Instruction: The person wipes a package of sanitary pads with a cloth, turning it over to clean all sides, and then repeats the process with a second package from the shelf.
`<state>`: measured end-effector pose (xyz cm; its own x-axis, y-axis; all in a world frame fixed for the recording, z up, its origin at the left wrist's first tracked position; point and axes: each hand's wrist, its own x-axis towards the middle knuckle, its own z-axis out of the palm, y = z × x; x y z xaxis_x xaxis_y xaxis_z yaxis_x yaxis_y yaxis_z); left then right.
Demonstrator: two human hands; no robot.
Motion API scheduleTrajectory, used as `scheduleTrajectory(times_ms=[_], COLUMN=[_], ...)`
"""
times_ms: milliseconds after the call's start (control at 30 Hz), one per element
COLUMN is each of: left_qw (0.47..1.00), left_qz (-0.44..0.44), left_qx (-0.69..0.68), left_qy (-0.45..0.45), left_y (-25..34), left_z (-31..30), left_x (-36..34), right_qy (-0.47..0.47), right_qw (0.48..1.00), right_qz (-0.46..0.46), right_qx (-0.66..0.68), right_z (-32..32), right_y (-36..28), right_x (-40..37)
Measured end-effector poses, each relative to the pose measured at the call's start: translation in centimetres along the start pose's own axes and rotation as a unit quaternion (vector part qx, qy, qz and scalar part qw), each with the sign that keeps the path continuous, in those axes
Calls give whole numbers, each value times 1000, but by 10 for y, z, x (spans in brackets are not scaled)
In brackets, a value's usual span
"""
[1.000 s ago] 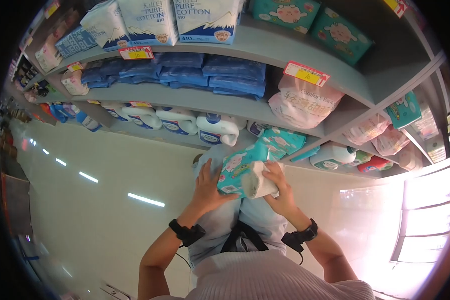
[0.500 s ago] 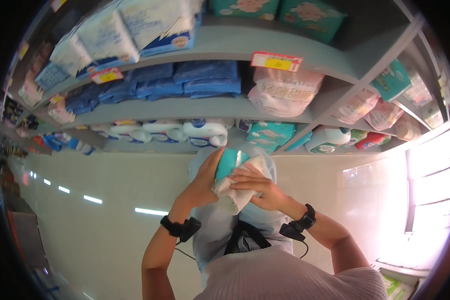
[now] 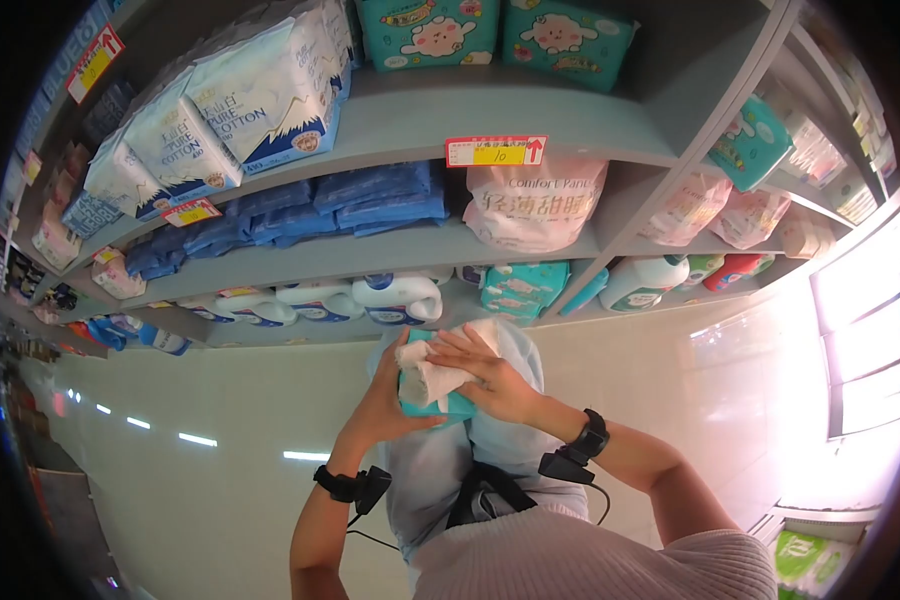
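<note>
A teal package [image 3: 454,406] rests in my left hand [image 3: 375,405], whose thumb and fingers wrap around its left side and lower edge. Over the package lies a white cloth [image 3: 437,376], partly bunched up. My right hand [image 3: 492,380] presses the cloth against the package's top with its fingers together. The package is held above my lap, in front of the lowest shelf. Its underside is hidden.
Grey shelves [image 3: 400,105] cross the view ahead. They hold white cotton packs [image 3: 260,95], blue packs [image 3: 380,195], a pink package [image 3: 535,205], teal packages [image 3: 430,35] and white bottles [image 3: 398,298]. A glossy floor [image 3: 250,400] lies below.
The package and both hands have shifted slightly left and down. The cloth now lies across the package's top rather than on its right side. The view of the shelves has shifted too.
</note>
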<state>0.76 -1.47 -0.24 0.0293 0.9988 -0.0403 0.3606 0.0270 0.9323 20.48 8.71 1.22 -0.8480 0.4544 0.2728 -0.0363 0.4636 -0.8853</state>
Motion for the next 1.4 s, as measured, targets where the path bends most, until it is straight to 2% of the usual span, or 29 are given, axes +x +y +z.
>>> scheduleTrajectory(times_ms=[67, 167, 300, 367, 433, 500, 567, 600, 633, 667, 700, 767, 833, 900, 967, 1000, 1033, 1067, 1100, 1133, 1167, 1233, 1300, 1333, 1367, 1400], left_qw=[998, 995, 996, 999, 997, 995, 978, 962, 963, 935, 899, 899, 852, 845, 808, 836, 833, 817, 800, 805, 801, 788, 784, 808, 828, 823], left_qz=[47, 65, 71, 16, 41, 73, 73, 104, 116, 165, 212, 233, 260, 258, 327, 319, 326, 349, 372, 407, 412, 438, 458, 429, 397, 385], left_qx=[36, 65, 35, 22, 40, 56, 175, 225, 221, 296, 368, 356, 450, 466, 489, 446, 446, 458, 470, 433, 434, 432, 419, 402, 384, 409], left_qy=[18, 44, 37, 29, 42, 43, 86, 112, 104, 103, 106, 106, 61, 42, 21, 19, 18, 10, 1, -17, -19, -25, 3, 47, 92, 85], left_y=[-2, -14, -4, 0, 5, 18, 41, 42, 49, 60, 69, 84, 93, 96, 101, 106, 109, 110, 111, 110, 113, 125, 127, 125, 123, 121], left_z=[1, 3, 1, 1, 2, 1, 4, 7, 9, 8, 7, 16, 25, 38, 50, 57, 63, 68, 73, 80, 82, 78, 69, 63, 56, 47], left_x=[0, 0, -1, -2, -6, -10, -21, -27, -29, -30, -30, -28, -26, -20, -11, -8, -2, 3, 9, 17, 19, 22, 26, 29, 32, 35], right_qy=[-1, -13, -50, -61, -66, -1, 52, 85, 117, 27, 37, -15, -24, -34, 6, 61, 115, 121, 159, 197, 204, 297, 415, 419, 473, 523], right_qw=[1000, 999, 995, 994, 992, 981, 976, 968, 957, 935, 936, 956, 957, 943, 938, 937, 932, 932, 919, 905, 905, 863, 829, 829, 824, 814], right_qz=[-1, -13, -10, -22, -36, 156, 195, 220, 244, 342, 341, 275, 279, 327, 342, 330, 317, 315, 329, 342, 339, 335, 289, 284, 224, 162], right_qx=[16, 35, 83, 91, 97, 114, 77, 89, 102, 89, 82, 104, 79, 51, 54, 95, 135, 132, 145, 158, 158, 235, 238, 238, 218, 196], right_z=[5, 9, 6, 6, 1, -14, -26, -30, -36, -46, -45, -33, -33, -27, -27, -25, -23, -22, -20, -24, -32, -59, -93, -113, -136, -162], right_y=[-8, -17, -28, -23, -30, -53, -61, -68, -75, -89, -87, -80, -86, -84, -88, -82, -74, -62, -47, -42, -41, -45, -49, -53, -58, -64], right_x=[-4, -10, -14, -20, -25, -32, -34, -33, -33, -32, -38, -54, -59, -67, -73, -79, -86, -95, -105, -112, -121, -143, -178, -191, -200, -206])
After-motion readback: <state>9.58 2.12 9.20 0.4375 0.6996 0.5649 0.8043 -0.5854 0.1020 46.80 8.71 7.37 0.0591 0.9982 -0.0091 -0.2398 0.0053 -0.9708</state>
